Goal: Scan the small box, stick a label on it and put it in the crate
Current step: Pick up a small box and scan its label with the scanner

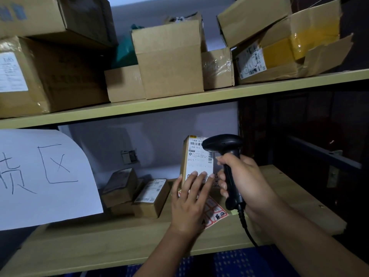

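Small tan cardboard box [196, 156] stands upright on the lower wooden shelf [99, 246], long side vertical. Left hand [189, 196] steadies it, fingers flat on its front. Right hand [241, 176] grips a black handheld scanner [223, 144], head just right of the box top.

The box [185, 156] is matt brown cardboard under a white paper label [199, 159], the scanner [223, 143] smooth black plastic, the shelf [99, 244] pale wood-grain board, and the one o'clock carton [217, 66] wears glossy, crinkled clear film.

Scanner [221, 143] points at upright small box [196, 160].
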Tool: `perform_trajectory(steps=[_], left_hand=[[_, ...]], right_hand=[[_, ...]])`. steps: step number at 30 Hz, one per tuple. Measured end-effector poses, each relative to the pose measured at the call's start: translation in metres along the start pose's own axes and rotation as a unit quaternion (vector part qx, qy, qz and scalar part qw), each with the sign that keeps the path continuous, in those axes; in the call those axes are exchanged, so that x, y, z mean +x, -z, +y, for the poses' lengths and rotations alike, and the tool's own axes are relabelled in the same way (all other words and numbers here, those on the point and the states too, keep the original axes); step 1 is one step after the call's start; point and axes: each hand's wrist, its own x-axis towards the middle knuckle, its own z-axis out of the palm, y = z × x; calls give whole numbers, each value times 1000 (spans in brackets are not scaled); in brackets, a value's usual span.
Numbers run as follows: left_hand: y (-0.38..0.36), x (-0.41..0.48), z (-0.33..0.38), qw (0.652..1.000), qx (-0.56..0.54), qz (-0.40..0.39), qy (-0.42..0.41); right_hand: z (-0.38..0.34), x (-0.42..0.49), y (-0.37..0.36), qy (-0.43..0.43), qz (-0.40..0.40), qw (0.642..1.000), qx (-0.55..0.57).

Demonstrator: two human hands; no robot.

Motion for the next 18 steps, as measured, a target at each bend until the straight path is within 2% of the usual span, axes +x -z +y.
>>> perform_trajectory(steps=[7, 18], left_hand=[[5, 0, 0, 1000, 5, -5, 2], [4, -4, -2, 1000, -2, -12, -5]], right_hand=[[5, -1, 1, 8, 16, 999, -31], [0, -5, 1, -6, 18, 1000, -6]])
